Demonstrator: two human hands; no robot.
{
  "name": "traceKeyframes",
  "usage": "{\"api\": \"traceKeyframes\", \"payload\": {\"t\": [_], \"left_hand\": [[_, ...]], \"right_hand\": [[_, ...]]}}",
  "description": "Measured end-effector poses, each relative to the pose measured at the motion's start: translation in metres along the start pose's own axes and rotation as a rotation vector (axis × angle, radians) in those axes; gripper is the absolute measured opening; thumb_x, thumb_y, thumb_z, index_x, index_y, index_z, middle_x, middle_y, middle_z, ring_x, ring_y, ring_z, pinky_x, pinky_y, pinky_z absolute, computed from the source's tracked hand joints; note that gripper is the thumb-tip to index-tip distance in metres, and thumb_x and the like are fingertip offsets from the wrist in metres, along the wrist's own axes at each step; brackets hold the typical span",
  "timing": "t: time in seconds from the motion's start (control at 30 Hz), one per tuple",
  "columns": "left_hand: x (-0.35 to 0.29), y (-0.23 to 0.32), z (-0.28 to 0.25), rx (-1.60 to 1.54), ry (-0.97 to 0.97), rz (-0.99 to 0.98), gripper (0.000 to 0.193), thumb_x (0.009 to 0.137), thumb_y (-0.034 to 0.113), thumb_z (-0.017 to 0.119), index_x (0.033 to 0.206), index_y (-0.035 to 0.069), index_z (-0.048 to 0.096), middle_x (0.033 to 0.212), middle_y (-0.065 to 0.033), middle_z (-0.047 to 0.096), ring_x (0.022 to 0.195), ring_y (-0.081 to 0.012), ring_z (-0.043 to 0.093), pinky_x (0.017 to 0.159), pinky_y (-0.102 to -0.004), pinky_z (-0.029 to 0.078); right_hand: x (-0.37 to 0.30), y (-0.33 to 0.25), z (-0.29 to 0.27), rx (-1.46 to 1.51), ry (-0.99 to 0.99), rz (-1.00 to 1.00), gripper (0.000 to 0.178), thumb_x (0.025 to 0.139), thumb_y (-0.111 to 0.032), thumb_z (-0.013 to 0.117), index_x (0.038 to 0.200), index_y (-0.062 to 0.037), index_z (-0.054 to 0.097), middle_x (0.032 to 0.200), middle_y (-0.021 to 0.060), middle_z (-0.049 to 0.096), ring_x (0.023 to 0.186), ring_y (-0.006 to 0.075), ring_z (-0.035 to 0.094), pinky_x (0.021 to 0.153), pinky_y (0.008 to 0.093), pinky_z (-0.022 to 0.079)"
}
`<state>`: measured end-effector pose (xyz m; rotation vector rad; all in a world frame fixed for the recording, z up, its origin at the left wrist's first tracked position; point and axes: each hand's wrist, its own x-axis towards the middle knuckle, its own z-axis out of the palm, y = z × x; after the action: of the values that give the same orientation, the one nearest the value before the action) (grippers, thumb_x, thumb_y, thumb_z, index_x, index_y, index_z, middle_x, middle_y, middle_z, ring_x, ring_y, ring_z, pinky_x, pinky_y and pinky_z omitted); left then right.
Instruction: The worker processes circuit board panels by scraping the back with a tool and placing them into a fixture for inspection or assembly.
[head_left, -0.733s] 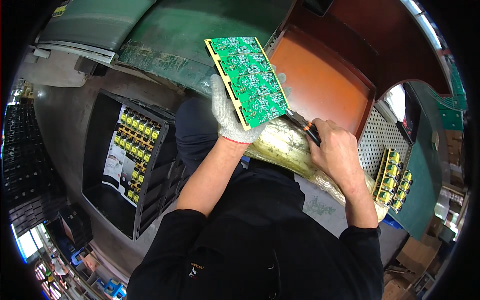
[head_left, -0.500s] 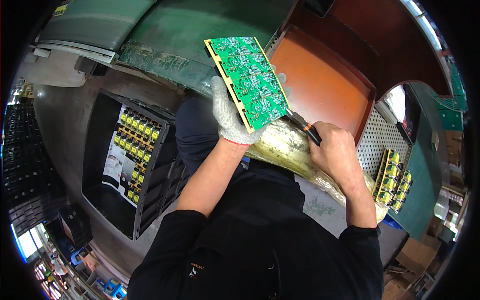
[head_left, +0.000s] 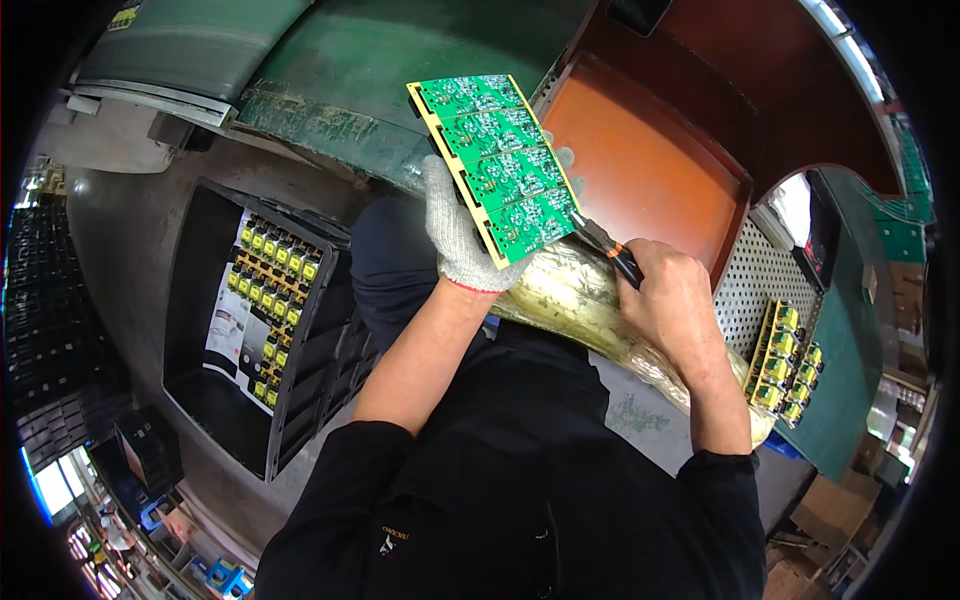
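Note:
A green circuit board panel (head_left: 505,165) with yellow edges, divided into several like sections, is held up with its solder side toward me. My left hand (head_left: 460,235), in a grey-white knit glove, is closed around it from the left and beneath; gloved fingertips show past its right edge. My bare right hand (head_left: 665,295) grips cutting pliers (head_left: 608,248) with orange and black handles. The tips of the pliers are at the panel's lower right edge; whether the jaws bite on something is too small to tell. The panel's underside is hidden.
An orange tray (head_left: 640,170) lies beyond the pliers. At left a black crate (head_left: 215,400) holds rows of boards with yellow components (head_left: 265,265). More such boards (head_left: 775,365) sit at right by a perforated metal plate (head_left: 755,265). A clear yellowish plastic wrap (head_left: 570,295) lies under my right arm.
Almost nothing differs. The panel and the tips of the pliers have shifted very slightly, and both hands keep their hold.

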<state>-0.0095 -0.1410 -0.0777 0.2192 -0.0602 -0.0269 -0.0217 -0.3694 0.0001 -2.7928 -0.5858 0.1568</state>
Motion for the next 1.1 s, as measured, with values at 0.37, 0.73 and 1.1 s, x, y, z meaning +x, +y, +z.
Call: {"api": "traceKeyframes", "payload": {"t": [0.37, 0.73, 1.1], "left_hand": [[-0.002, 0.001, 0.001, 0.08, -0.017, 0.02, 0.098, 0.103, 0.079, 0.05, 0.17, 0.009, 0.039, 0.161, -0.0215, 0.055, 0.146, -0.0459, 0.055, 0.119, -0.0627, 0.049], [-0.003, 0.002, 0.0, -0.001, -0.033, -0.015, 0.095, 0.104, 0.075, 0.052, 0.172, 0.01, 0.036, 0.164, -0.0217, 0.052, 0.151, -0.0448, 0.051, 0.117, -0.0641, 0.052], [-0.004, 0.001, 0.0, 0.013, -0.064, -0.018, 0.098, 0.103, 0.076, 0.053, 0.173, 0.01, 0.034, 0.166, -0.0223, 0.05, 0.152, -0.0448, 0.049, 0.111, -0.0698, 0.055]], "right_hand": [[0.027, -0.002, 0.012, 0.01, 0.106, -0.049, 0.018, 0.093, -0.016, 0.072, 0.097, 0.0019, 0.073, 0.095, 0.0264, 0.076, 0.09, 0.0454, 0.075, 0.083, 0.0546, 0.061], [0.026, -0.004, 0.012, 0.077, -0.012, 0.045, 0.02, 0.097, -0.019, 0.073, 0.103, 0.0, 0.076, 0.096, 0.0261, 0.076, 0.093, 0.0471, 0.074, 0.084, 0.0556, 0.058], [0.026, -0.002, 0.014, 0.051, 0.111, -0.034, 0.016, 0.09, -0.013, 0.072, 0.089, 0.0035, 0.071, 0.086, 0.0265, 0.074, 0.083, 0.0475, 0.074, 0.079, 0.0554, 0.06]]}}
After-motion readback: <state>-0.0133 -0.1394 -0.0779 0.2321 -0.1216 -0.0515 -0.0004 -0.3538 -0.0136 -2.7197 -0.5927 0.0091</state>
